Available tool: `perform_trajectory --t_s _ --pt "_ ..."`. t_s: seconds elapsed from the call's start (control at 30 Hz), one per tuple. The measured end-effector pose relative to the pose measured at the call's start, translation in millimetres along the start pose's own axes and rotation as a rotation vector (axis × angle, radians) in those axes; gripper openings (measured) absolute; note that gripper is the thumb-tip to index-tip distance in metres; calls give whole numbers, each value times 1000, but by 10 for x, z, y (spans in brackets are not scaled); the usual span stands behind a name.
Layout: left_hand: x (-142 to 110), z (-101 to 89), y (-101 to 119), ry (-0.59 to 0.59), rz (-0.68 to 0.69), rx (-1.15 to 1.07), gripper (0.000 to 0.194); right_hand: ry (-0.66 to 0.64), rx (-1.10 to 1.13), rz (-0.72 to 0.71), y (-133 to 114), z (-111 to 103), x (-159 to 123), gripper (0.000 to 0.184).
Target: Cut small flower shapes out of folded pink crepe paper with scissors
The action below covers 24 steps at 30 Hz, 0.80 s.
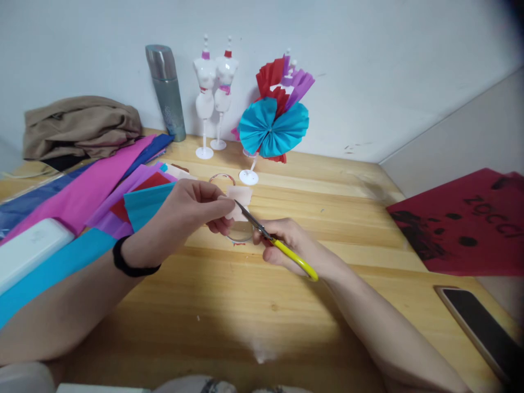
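Note:
Between the thumb and fingers of my left hand (200,204) is a small pale pink piece (240,195), perhaps paper or tape. My right hand (292,240) grips yellow-handled scissors (295,259), whose dark blades point up and left and reach the pale piece beside my left thumb. Whether the blades touch it or pass behind it I cannot tell. Below both hands, a roll of clear tape (241,239) lies on the wooden table (245,295), partly hidden by my fingers.
Coloured paper sheets (82,191) and a white case (35,248) lie left. Behind are a brown cloth (82,128), a bottle (166,93), white mannequins (204,76) and one dressed in a blue pleated paper fan (274,128). A red bag (462,224) and phone (475,322) are right.

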<state>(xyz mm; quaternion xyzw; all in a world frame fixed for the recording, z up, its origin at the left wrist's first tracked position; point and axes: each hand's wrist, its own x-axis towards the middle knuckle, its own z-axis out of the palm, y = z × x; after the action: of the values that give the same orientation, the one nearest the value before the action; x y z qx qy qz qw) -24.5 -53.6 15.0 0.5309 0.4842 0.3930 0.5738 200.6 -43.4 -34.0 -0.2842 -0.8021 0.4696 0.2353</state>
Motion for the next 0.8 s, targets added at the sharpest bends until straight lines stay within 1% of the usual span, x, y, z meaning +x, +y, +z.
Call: perform_trajectory --t_s 0.37,0.57,0.8 --pt "-17 37 79 52 -37 105 18 7 3 -6 108 20 -5 47" --pt "-16 32 84 49 -31 116 18 14 -10 -31 131 36 9 46" --pt "-8 33 83 53 -38 100 19 11 -7 -11 134 48 11 47"
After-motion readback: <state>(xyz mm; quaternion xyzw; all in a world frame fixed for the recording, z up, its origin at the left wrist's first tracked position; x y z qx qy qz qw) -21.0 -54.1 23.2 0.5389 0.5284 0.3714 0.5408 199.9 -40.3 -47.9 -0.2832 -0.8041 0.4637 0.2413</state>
